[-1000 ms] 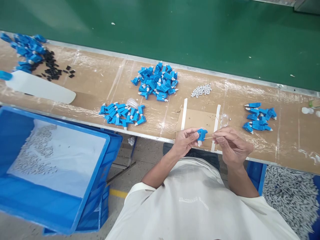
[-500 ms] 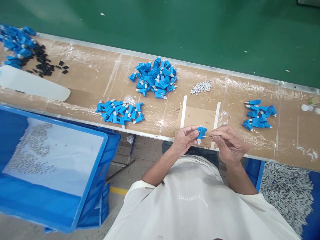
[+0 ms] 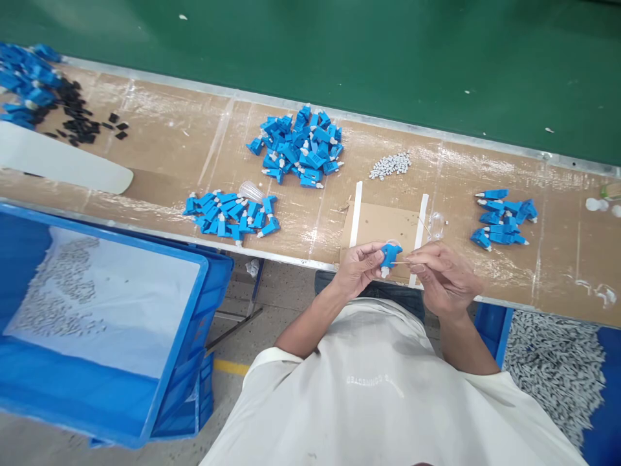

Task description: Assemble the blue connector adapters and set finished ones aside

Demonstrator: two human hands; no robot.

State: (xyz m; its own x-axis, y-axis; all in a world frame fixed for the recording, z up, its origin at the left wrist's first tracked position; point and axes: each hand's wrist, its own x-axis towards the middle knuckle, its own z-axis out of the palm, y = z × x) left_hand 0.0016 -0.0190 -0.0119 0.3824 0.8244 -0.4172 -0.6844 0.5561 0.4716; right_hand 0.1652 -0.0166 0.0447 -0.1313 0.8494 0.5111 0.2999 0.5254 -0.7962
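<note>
My left hand is closed round a blue plastic part, whose white tip points down toward me. Between the thumb and fingers of my right hand is a thin wooden stick, its end touching or very close to the blue part's side. Both hands are over the table's near edge, in front of a cardboard piece held down by white tape strips. Beyond it lies a small heap of tiny grey pieces. A clear plastic piece lies beyond my right hand.
Blue parts form a large pile, a nearer pile and a group at right. Black pieces and a white sheet-like piece lie left. Blue crates flank me: a left crate and a right one with grey pieces.
The blue part has turned slightly in my left hand, and the stick remains at its side. The whole view has shifted a little; the piles look unchanged.
</note>
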